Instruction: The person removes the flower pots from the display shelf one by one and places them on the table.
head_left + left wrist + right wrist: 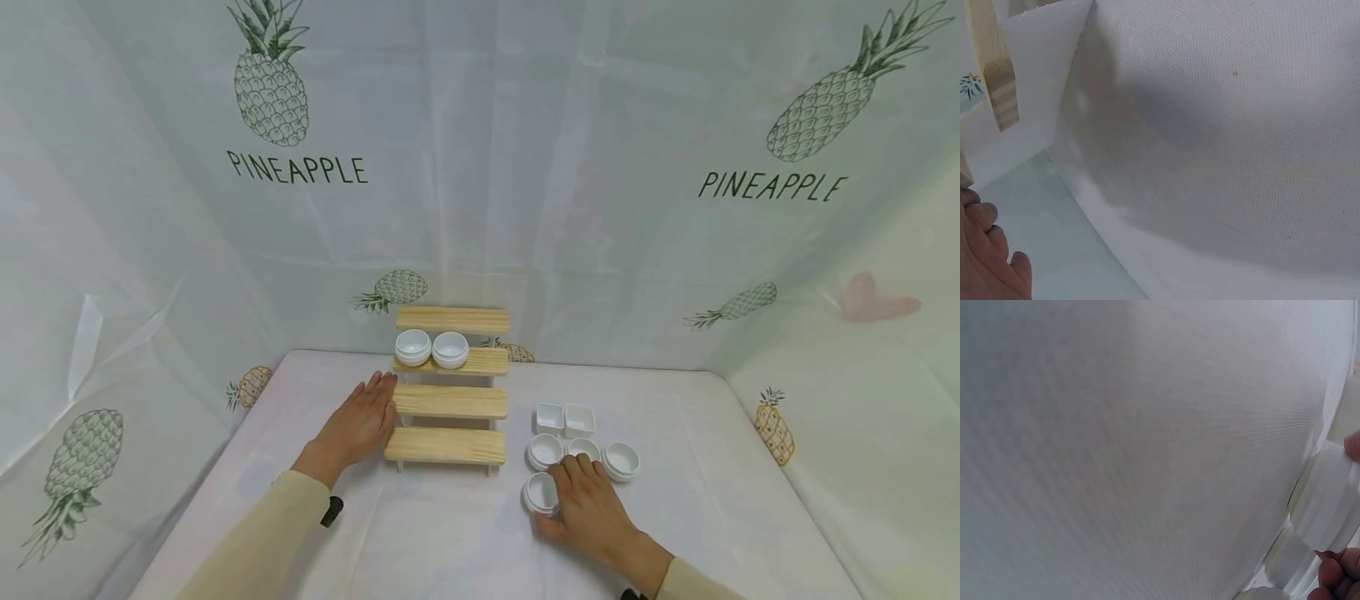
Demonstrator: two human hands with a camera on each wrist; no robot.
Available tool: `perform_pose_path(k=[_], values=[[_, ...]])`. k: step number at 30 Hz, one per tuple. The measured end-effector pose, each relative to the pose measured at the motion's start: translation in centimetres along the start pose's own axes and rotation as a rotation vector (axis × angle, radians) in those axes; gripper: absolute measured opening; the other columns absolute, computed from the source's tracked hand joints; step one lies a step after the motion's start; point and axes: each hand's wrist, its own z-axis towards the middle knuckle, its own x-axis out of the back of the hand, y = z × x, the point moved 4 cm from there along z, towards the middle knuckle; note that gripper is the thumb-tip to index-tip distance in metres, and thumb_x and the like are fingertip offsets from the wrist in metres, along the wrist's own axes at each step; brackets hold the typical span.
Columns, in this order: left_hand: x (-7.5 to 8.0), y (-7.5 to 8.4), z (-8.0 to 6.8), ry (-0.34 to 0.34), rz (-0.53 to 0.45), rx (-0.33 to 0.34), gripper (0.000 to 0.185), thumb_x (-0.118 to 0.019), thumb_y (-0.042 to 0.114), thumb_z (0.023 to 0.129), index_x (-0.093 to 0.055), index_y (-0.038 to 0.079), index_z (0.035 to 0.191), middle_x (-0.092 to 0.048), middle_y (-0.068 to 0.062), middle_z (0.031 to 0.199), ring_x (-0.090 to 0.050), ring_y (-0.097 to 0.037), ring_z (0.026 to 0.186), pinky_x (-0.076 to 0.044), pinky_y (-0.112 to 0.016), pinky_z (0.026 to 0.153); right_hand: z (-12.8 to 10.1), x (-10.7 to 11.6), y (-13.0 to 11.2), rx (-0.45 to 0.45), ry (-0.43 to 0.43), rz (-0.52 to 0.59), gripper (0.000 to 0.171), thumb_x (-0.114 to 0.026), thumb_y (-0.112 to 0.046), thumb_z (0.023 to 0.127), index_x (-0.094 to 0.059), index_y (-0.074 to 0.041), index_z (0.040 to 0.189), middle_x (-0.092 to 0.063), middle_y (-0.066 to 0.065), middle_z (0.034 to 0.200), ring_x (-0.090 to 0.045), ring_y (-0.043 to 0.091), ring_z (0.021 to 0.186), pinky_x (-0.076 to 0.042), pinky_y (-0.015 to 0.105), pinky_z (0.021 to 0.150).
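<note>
A four-step wooden shelf [450, 402] stands mid-table. Two white round bowls [413, 347] [450, 349] sit side by side on its second step from the top. My left hand [365, 417] lies flat on the table with straight fingers against the shelf's left end; in the left wrist view its fingers [985, 250] show below a wooden shelf edge [994, 69]. My right hand [573, 492] reaches over a cluster of dishes and pinches the nearest white round bowl [540, 493]. The right wrist view shows that ribbed bowl [1325, 500] held between my fingertips [1335, 575].
Right of the shelf stand two small square dishes [550, 417] [580, 419] and round bowls [545, 451] [622, 461], a third partly hidden by my fingers. A pineapple-print cloth [480, 208] covers the table and forms walls on three sides.
</note>
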Motion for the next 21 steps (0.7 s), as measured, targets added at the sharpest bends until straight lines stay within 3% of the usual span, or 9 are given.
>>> perform_pose_path(k=[21], values=[[0.01,-0.10,-0.09,-0.009,-0.006,-0.010,0.059,-0.023,0.028,0.116,-0.028,-0.008,0.163,-0.030,-0.023,0.171,-0.023,-0.041,0.161,-0.022,-0.058,0.131,-0.01,-0.34,0.09,-0.046,-0.090,0.015,0.060,-0.084,-0.057,0.074,-0.065,-0.009,0.104,-0.053,0.000,0.092,-0.046,0.021,0.087,-0.042,0.035,0.075]])
